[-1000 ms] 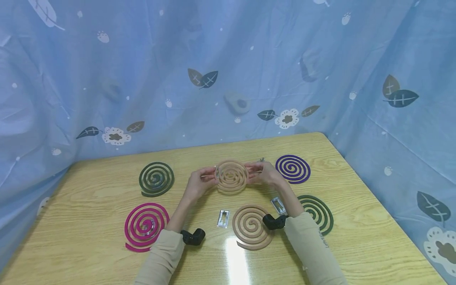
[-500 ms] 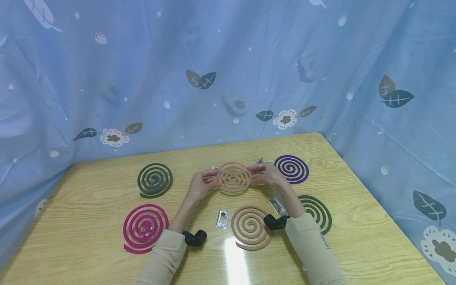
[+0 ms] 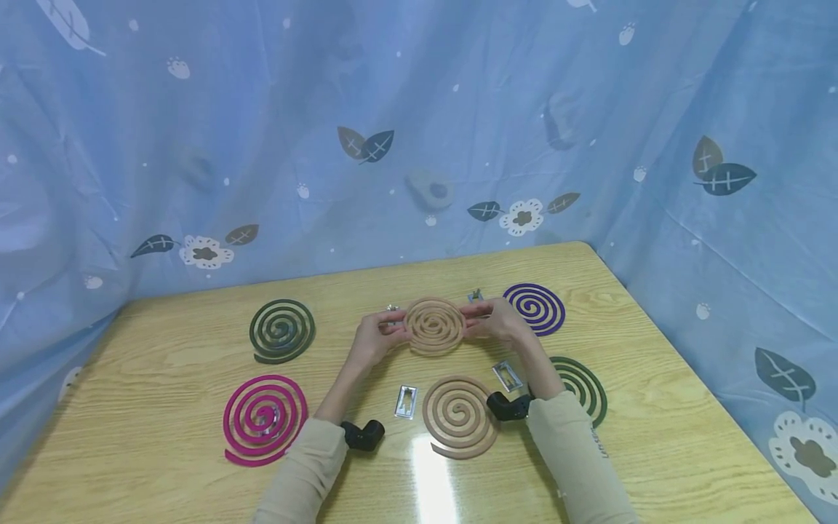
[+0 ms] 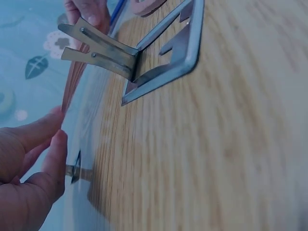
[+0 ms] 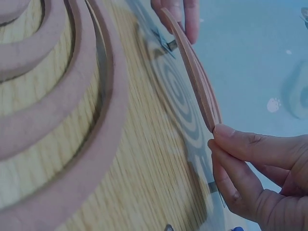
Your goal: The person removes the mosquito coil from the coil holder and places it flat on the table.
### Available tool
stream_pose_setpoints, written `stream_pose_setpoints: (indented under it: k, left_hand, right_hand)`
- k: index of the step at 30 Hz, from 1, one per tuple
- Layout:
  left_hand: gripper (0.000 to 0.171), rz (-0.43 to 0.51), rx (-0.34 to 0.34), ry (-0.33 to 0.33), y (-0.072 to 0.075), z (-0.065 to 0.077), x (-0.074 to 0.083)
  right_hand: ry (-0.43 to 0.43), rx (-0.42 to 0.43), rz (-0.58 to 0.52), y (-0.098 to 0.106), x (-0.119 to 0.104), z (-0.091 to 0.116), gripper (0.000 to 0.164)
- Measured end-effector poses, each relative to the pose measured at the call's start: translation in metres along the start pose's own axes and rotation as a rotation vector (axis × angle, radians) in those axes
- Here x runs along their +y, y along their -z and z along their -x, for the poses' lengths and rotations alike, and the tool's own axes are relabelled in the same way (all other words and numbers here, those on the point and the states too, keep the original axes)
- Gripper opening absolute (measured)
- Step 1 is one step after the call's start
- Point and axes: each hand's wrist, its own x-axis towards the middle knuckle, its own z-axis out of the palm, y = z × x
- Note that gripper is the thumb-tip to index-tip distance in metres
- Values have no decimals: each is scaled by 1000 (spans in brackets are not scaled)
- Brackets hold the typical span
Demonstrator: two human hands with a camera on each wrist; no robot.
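Observation:
A tan mosquito coil [image 3: 433,324] is held up over the far part of the table between both hands. The left hand [image 3: 374,339] pinches its left edge between thumb and fingers; the right hand [image 3: 495,320] pinches the opposite edge. Seen nearly edge-on in the right wrist view, the coil [image 5: 195,79] is off the wood and casts a spiral shadow. Beyond the hands stand two small metal coil stands, one [image 3: 393,313] by the left fingers, another [image 3: 476,295] behind the right. A second tan coil [image 3: 460,415] lies flat nearer the body.
Two more metal stands, one left [image 3: 406,413] and one right [image 3: 508,388], lie between the forearms. Around them are a dark green coil [image 3: 281,329], a magenta coil [image 3: 265,415], a purple coil [image 3: 531,306] and another green coil [image 3: 601,393]. A patterned blue curtain [image 3: 288,145] hangs behind the table.
Both hands have shifted slightly right with the coil, which uncovers more of the stands behind them. Both keep their pinch. The head view has drifted a little; the other coils stay put.

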Motion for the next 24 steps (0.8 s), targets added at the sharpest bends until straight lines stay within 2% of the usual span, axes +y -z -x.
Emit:
stream_pose_setpoints:
  k: [11, 24]
  left_hand:
    - [42, -71, 20, -36, -8, -5, 0]
    - [39, -128, 27, -4, -13, -6, -3]
  right_hand:
    - [15, 14, 33, 5, 0, 2, 49]
    - [31, 40, 61, 4, 1, 6, 46]
